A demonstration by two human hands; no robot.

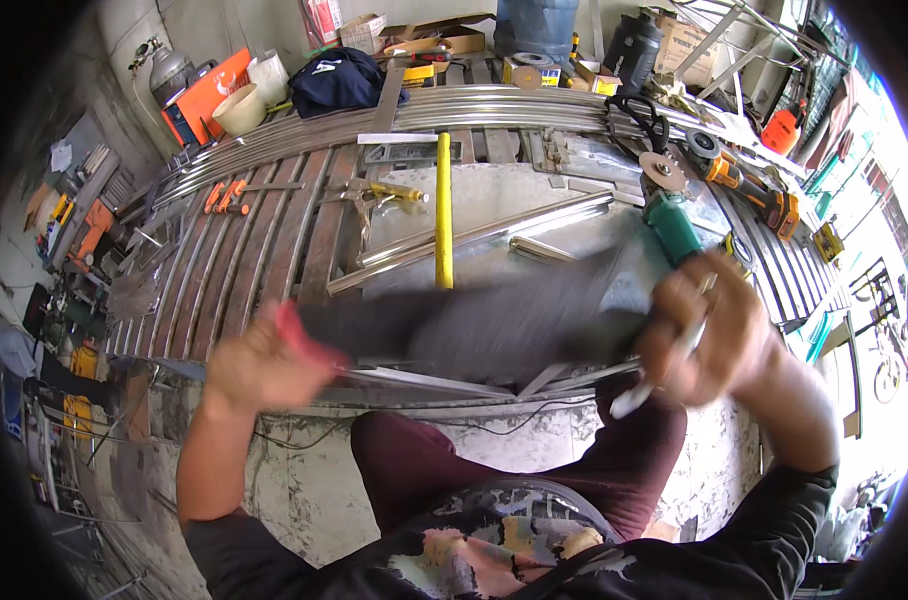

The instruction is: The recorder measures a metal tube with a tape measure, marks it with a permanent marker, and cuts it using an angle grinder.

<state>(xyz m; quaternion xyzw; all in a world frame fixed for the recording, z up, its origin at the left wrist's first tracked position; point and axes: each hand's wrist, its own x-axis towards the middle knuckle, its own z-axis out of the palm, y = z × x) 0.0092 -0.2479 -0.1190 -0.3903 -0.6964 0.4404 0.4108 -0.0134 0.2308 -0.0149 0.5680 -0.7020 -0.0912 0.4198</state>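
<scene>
Here I'm watching both hands working above the front edge of the bench [254, 240], and the left hand [264, 365] is closing tightly around a red piece [309, 338] at one end of a dark, blurred thing [474, 325]. Over on the other side, the right hand [709, 335] is gripping the far end, fingers curling in, and a slim white thing [629, 400] is poking out beneath them. The dark thing is spanning the whole gap between the hands, in front of the torso; it's blurring too much for me to tell its kind.

Just beyond the right hand, a green grinder [671, 225] is lying with its disc [664, 171] pointing away from the person, and a yellow-and-black power tool [754, 190] is resting farther right. Behind the dark thing, I'm seeing a yellow bar [444, 210] lying across shiny metal tubes [554, 222]. Orange clamps [236, 195] are sitting to the left, on the slats.
</scene>
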